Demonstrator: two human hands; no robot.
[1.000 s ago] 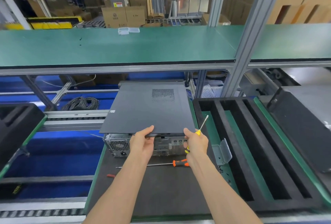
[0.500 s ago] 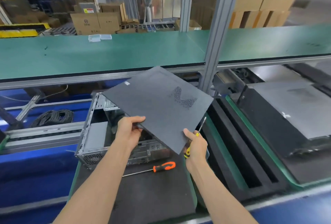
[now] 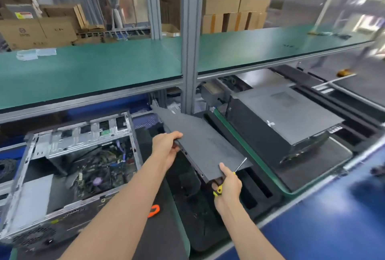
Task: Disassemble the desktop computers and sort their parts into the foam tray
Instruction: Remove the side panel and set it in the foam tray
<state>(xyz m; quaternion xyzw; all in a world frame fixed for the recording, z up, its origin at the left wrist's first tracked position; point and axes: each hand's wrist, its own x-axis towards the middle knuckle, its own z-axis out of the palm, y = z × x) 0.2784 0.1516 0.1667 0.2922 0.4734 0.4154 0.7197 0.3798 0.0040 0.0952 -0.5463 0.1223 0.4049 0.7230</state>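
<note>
I swung the side panel [image 3: 205,145] off the open case [image 3: 68,168], rightward over the foam tray [image 3: 208,224]. Left hand [image 3: 166,147] clamped its edge; right hand [image 3: 228,182] pinched the corner plus a screwdriver [image 3: 239,165]. Best lowered level into the slot beneath.

Both hands hold a dark grey side panel [image 3: 205,145] tilted above the black foam tray [image 3: 210,218]. The left hand [image 3: 165,149] grips the panel's near-left edge; the right hand [image 3: 228,182] pinches its near corner while also holding a yellow-handled screwdriver [image 3: 218,190], whose shaft lies against the panel. At left, the opened computer chassis [image 3: 68,168] lies on the mat, motherboard and cables exposed. An orange-handled screwdriver [image 3: 153,210] lies beside it, partly hidden by the left forearm. At right, a closed black desktop computer [image 3: 277,122] rests on another mat. A green shelf [image 3: 104,66] spans the background, with cardboard boxes [image 3: 37,28] behind.
</note>
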